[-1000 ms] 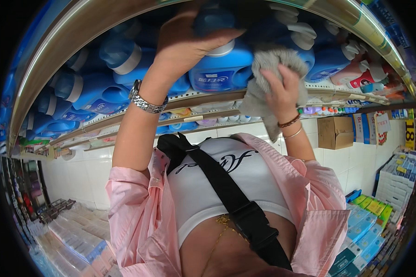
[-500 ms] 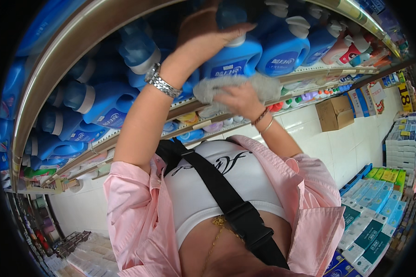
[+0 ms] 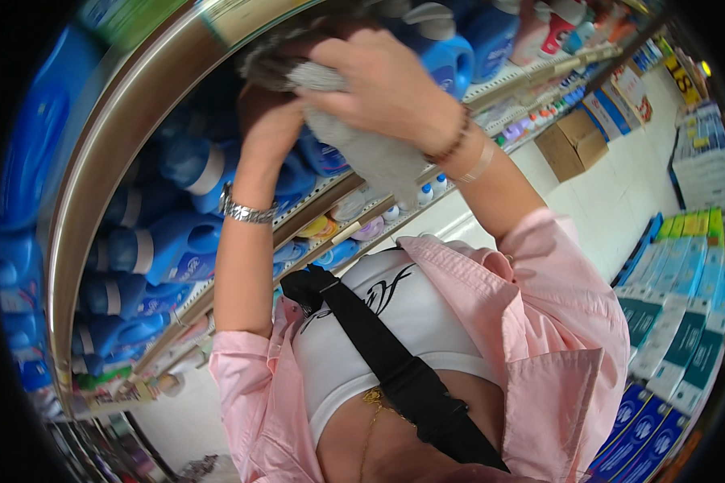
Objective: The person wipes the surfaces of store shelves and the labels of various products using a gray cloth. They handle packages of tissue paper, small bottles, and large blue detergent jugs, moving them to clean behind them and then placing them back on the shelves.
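Note:
A grey cloth (image 3: 370, 157) is gripped in my right hand (image 3: 391, 84), its loose end hanging below the fingers toward the shelf edge. My left hand (image 3: 270, 121), with a metal watch at the wrist, is raised beside it among the bottles. The cloth and shadow hide its fingers, so I cannot make out whether it holds a bottle. Around both hands stand blue detergent bottles with handles, one blue bottle (image 3: 445, 60) just right of my right hand and another blue bottle (image 3: 187, 249) lower left of my left wrist.
A metal shelf edge (image 3: 76, 193) curves overhead and down the left, with more blue bottles beyond it. Lower shelves hold small coloured bottles. On the floor to the right are an open cardboard box (image 3: 570, 146) and stacked tissue packs (image 3: 677, 322).
My right hand has moved up and left with the cloth, up against my left hand. My left hand has drawn down and left from the bottle top; its fingers were outstretched before.

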{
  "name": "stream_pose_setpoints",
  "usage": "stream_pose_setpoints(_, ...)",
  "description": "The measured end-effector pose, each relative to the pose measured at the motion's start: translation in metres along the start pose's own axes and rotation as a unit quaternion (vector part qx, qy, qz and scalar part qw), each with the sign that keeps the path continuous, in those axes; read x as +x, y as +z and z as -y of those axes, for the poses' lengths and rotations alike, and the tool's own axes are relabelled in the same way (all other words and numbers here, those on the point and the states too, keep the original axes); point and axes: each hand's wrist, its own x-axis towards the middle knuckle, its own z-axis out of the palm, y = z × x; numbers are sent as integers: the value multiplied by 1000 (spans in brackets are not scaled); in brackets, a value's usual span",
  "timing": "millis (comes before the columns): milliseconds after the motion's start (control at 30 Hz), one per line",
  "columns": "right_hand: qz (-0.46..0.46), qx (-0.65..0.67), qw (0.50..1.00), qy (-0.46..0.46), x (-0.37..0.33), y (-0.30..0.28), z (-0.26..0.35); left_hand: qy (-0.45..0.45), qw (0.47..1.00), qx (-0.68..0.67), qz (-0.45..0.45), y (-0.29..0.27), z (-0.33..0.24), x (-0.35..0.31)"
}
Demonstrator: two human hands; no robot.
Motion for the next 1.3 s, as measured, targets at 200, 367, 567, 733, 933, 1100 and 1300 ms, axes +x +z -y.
stream_pose_setpoints(200, -121, 170, 977, 39, -8, 10, -22, -86, 992, -94, 23, 2, -5, -2)
stream_pose_setpoints(367, -141, 139, 968, 151, -63, 34, -37, -91, 992, -89, 0, 1, -24, 0)
stream_pose_setpoints(567, -155, 181, 959, 155, -110, 51, -44, -93, 981, -168, -13, 5, -15, -5)
stream_pose_setpoints(733, -61, 126, 978, 152, -152, 64, -51, -141, 978, -151, -38, 7, -27, -8)
stream_pose_setpoints(933, 7, 103, 982, 155, -165, 52, -53, -119, 981, -141, -52, 9, -30, -9)
stream_pose_setpoints(1100, 49, 93, 986, 128, -168, 44, -52, -143, 970, -186, -56, 7, -31, -16)
stream_pose_setpoints(1300, 58, 88, 985, 136, -171, 47, -49, -146, 973, -178, -6, 2, -21, -25)
